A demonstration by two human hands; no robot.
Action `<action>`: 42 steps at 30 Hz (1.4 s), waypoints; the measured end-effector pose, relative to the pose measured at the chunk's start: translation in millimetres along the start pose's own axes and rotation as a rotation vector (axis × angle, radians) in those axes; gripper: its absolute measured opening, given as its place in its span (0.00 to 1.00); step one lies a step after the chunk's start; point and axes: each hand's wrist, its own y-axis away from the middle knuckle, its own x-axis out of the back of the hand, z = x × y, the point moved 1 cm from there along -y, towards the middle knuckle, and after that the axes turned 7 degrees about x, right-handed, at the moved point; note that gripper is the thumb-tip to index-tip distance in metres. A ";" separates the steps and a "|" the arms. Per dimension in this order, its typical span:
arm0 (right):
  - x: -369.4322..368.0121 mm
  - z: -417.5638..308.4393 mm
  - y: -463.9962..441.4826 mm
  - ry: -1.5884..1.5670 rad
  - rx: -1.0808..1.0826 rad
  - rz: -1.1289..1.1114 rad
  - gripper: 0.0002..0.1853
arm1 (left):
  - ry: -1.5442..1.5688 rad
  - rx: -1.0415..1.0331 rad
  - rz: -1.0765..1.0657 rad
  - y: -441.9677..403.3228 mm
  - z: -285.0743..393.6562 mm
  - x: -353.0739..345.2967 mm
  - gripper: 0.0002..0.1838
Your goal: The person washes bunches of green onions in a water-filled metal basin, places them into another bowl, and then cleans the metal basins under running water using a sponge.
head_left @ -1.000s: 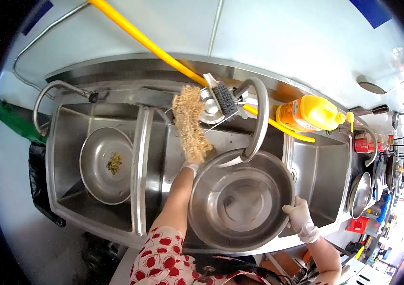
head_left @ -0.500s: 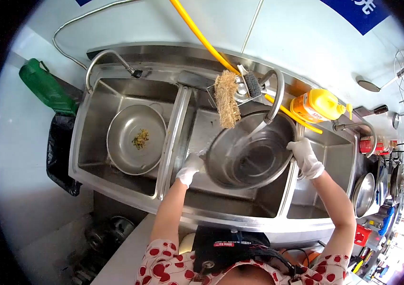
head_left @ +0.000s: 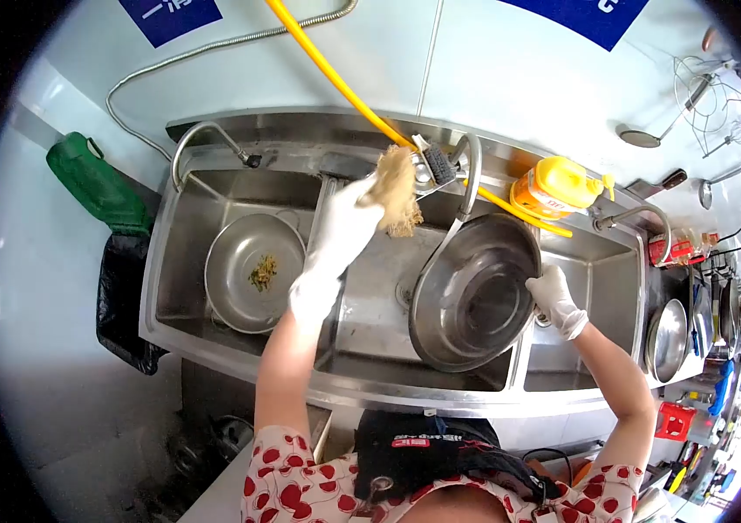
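My left hand [head_left: 343, 228], in a white glove, is closed on a tan fibrous scrubber [head_left: 399, 193] above the middle sink. My gloved right hand [head_left: 555, 299] grips the right rim of a large metal basin [head_left: 462, 301], which is tilted in the middle sink. Water from the curved faucet [head_left: 472, 174] runs down at the basin's upper left edge. A dark-bristled brush [head_left: 438, 166] lies in the rack behind the scrubber.
In the left sink [head_left: 183, 209] sits a metal bowl [head_left: 235, 288] with food scraps. A yellow detergent jug [head_left: 558, 187] and yellow hose [head_left: 327, 70] are at the back. A green container [head_left: 96, 181] and black bag [head_left: 122, 301] are on the left.
My left hand has moved from the basin's left side up to the scrubber and taken hold of it. The basin, held by my right hand, has become more steeply tilted.
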 end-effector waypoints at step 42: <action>56.0 -30.4 69.1 -0.064 -0.203 0.156 0.12 | -0.725 0.289 -0.370 -109.0 -330.3 -220.4 0.21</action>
